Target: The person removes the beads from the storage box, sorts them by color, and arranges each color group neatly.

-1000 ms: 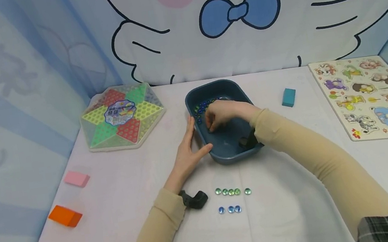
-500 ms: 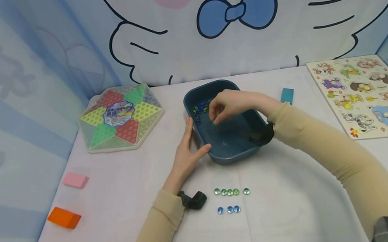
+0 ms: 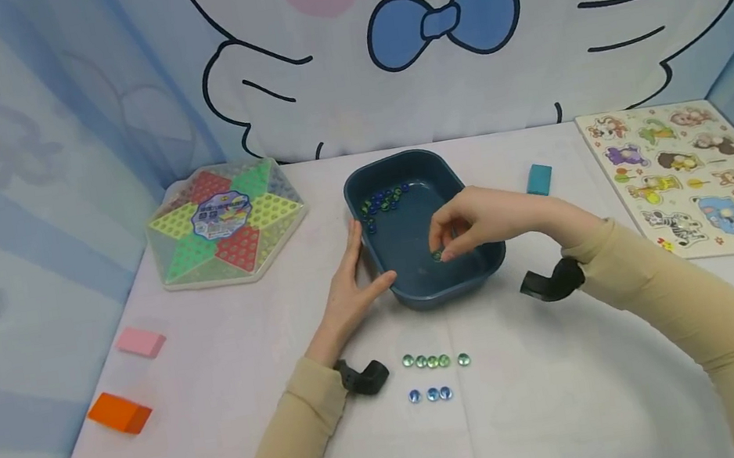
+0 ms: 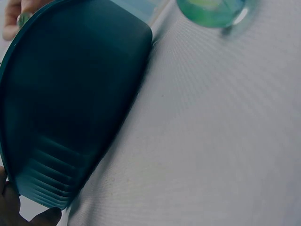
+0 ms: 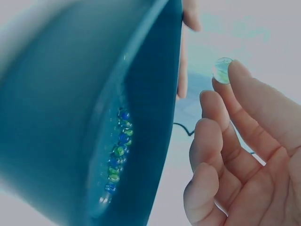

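My right hand [image 3: 480,221] pinches a green glass marble [image 5: 222,70] between thumb and index finger, over the near right part of a dark blue plastic tub [image 3: 420,297]. The other fingers curl loosely below, as the right wrist view shows. My left hand [image 3: 350,288] lies along the tub's left side with fingers straight and the thumb at the near rim. Blue and green marbles [image 3: 386,201] are gathered in the tub's far left part. In front of the tub, green marbles [image 3: 433,362] lie in a row, and a shorter row of blue marbles [image 3: 433,394] lies nearer me.
At the back left stands a hexagonal star-patterned game box [image 3: 227,224]. A wooden animal puzzle board [image 3: 701,179] lies at the right. Loose blocks include a teal one [image 3: 539,179], a pink one [image 3: 141,342] and an orange one [image 3: 120,413].
My right hand has lifted from the marbles in the tub and moved right and toward me, carrying a green marble. My left hand stays against the tub.
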`<state>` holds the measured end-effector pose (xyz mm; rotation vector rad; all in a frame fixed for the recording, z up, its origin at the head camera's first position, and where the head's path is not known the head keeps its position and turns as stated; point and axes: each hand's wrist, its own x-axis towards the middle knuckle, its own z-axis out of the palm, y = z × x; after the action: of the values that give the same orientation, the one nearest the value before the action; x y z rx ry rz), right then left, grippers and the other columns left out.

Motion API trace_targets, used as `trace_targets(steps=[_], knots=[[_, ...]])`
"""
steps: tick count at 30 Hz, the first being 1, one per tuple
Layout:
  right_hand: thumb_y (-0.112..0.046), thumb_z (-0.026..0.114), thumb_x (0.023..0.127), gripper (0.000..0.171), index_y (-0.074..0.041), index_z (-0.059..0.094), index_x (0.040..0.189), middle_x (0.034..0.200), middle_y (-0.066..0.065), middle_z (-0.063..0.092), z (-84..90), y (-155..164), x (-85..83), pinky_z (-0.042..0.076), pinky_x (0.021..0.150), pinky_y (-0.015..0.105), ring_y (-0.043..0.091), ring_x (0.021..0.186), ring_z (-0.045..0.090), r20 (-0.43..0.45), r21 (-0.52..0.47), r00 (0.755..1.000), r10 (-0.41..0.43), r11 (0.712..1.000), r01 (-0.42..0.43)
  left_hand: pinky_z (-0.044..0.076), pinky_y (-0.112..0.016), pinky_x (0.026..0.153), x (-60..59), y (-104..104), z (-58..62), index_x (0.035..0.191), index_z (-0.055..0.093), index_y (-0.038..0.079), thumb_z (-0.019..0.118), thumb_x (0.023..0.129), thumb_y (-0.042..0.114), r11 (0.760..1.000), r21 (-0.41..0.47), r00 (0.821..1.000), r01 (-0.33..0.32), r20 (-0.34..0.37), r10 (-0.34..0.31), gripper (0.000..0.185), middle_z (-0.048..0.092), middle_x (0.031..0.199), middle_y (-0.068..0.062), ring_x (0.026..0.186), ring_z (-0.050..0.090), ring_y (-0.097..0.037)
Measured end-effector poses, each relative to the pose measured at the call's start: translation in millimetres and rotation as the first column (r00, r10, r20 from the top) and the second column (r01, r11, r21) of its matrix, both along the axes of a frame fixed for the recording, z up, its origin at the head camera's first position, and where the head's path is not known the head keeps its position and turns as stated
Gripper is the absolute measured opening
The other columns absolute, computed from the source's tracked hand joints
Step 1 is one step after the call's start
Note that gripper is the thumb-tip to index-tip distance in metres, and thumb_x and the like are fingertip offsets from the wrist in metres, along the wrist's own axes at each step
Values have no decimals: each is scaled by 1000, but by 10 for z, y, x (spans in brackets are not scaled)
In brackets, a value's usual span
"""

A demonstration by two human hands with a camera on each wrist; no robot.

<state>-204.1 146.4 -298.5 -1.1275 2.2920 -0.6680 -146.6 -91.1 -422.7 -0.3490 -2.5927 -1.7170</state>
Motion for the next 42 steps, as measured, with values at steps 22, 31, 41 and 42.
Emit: trace_targets(steps=[22, 31, 41, 42], knots=[[-25, 69, 83, 9, -25, 67, 91, 75, -15, 61, -424, 376, 726, 46, 56, 18, 0, 64, 51, 140, -92, 985, 101, 992, -88, 14, -43, 115, -15, -3, -14, 149, 5, 33, 66, 84, 35, 1000, -11, 1000, -3, -1, 3, 89, 2, 157, 6, 142, 11, -13], [-22, 71, 81, 6, -22, 66, 85, 69, -14, 56, -688, 298, 813, 45, 56, 17, -3, 61, 48, 140, -63, 986, 93, 994, -85, 13, -43, 115, -8, -5, -14, 149, 6, 31, 61, 78, 60, 1000, -1, 1000, 12, -10, -12, 94, 2, 157, 5, 143, 11, -14], [-19, 73, 78, 10, -22, 64, 82, 67, -16, 53, -774, 227, 817, 42, 56, 16, -3, 59, 46, 90, 12, 994, 55, 998, -56, 13, -44, 115, -11, -8, -18, 149, 5, 33, 55, 73, 72, 1000, -8, 1000, 6, -15, -6, 98, 2, 157, 4, 142, 11, -13], [-19, 73, 78, 10, -22, 64, 82, 67, -16, 53, -774, 222, 819, 42, 56, 16, -3, 59, 46, 90, 15, 995, 53, 998, -54, 13, -44, 115, -13, -8, -17, 149, 5, 33, 56, 75, 70, 1000, -9, 1000, 7, -15, -8, 97, 2, 157, 4, 142, 11, -13]])
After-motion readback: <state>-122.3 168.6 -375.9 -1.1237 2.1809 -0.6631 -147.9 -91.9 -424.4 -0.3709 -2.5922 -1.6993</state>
